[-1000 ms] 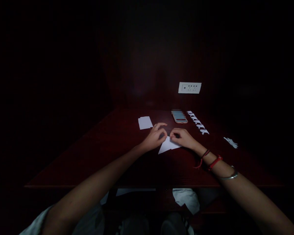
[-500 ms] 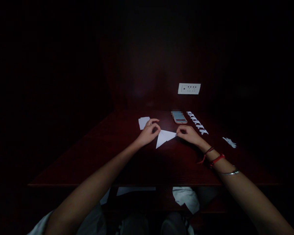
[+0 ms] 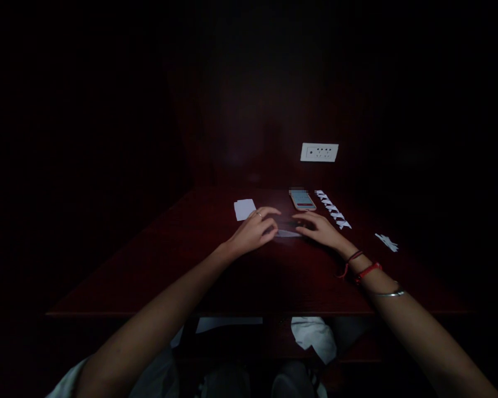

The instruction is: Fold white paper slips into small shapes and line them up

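Note:
A white folded piece of paper (image 3: 288, 234) lies between my hands above the dark red table and shows only as a thin, slightly blurred strip. My left hand (image 3: 255, 228) has its thumb and a lower finger closed at the paper's left end, while the index finger stretches forward above it. At the right end, my right hand (image 3: 320, 229) has its thumb against the paper; the other fingers are curved and partly raised. Close behind my left hand sits a small stack of white paper pieces (image 3: 244, 209).
A phone (image 3: 302, 200) with a lit screen lies behind my right hand. Beside it runs a row of folded paper pieces (image 3: 333, 210). Farther right is a small pile of paper strips (image 3: 387, 242). A socket plate (image 3: 319, 152) is on the back wall. The table's front edge (image 3: 216, 315) is near me.
The paper, earlier a broad triangle spread between both pinching hands, now appears as a narrow strip. My left hand has shifted slightly right, and the fingers of both hands have stretched out more.

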`<state>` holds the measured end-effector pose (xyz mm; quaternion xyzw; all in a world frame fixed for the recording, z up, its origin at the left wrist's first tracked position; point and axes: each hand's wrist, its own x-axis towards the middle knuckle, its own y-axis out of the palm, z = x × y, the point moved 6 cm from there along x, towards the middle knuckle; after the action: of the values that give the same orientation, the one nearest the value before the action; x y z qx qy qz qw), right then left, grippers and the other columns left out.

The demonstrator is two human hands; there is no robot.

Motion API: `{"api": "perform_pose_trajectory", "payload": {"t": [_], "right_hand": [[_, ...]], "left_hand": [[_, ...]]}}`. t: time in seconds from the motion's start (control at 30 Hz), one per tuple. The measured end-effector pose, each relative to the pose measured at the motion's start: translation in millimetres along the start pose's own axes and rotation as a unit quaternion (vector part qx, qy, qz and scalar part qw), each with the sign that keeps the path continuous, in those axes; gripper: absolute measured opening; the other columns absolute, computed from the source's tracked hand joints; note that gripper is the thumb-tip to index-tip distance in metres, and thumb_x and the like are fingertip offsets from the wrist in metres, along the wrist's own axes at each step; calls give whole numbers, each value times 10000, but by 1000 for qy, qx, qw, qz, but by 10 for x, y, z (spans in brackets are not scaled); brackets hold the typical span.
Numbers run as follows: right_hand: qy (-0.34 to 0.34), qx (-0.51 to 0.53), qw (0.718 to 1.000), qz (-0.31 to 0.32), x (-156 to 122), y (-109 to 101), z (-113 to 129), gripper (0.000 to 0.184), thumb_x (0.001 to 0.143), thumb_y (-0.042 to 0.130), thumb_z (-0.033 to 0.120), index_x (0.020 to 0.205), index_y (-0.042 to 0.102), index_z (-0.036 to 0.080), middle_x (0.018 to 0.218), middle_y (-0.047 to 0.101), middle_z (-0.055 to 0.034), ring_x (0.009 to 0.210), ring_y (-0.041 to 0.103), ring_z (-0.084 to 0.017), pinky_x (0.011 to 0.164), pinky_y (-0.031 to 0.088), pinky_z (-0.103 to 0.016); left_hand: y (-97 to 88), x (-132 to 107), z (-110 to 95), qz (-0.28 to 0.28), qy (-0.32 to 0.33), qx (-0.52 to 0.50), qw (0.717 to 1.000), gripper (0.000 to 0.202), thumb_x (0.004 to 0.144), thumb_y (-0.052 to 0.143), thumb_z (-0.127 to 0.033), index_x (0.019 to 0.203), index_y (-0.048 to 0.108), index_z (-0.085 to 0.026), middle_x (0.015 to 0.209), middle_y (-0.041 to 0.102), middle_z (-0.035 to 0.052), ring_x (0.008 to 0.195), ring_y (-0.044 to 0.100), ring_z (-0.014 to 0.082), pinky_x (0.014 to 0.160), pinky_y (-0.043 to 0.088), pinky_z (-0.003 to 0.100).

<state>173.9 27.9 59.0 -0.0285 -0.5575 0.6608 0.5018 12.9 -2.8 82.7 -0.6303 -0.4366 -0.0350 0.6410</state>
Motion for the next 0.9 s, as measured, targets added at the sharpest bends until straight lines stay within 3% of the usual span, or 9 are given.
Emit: {"api": "perform_pose_trajectory", "payload": {"t": [0.17,0.3,0.47,0.67,0.9], "right_hand": [[-20,3,991,131,-35,172,37,290,714,477,331,948,568,186,849,541,-48,762,500,-124,703,380,-253],[-20,3,987,156,-46,209,22,326,682,513,360,948,568,180,854,531,-48,763,494,-123,705,377,-246],[-28,-5,985,167,-49,246,26,321,657,541,363,923,573,186,852,514,-43,758,480,-124,697,368,-240],[-17,-23,986,164,-29,295,65,234,688,517,322,857,574,171,799,507,-39,714,462,-114,654,359,-230],[-3,-31,986,165,-17,349,126,206,668,537,319,769,554,141,734,510,-37,673,450,-107,614,351,-215]], "left_hand": [[213,-42,-75,126,49,-139,981,65,701,498,-193,684,542,-148,1033,444,45,937,436,136,812,337,255],[351,-85,42,195,17,-217,956,118,720,491,-237,705,545,-132,920,502,45,811,485,110,694,386,225],[435,-74,265,146,-74,-194,967,181,726,477,-252,864,513,-142,861,486,33,648,494,76,569,390,193],[511,-78,287,153,-57,-113,980,297,646,577,-301,902,531,-157,879,455,29,651,460,82,651,375,214],[523,-68,250,176,-76,-75,979,282,650,564,-336,870,546,-161,793,463,19,680,444,112,643,349,218]]}}
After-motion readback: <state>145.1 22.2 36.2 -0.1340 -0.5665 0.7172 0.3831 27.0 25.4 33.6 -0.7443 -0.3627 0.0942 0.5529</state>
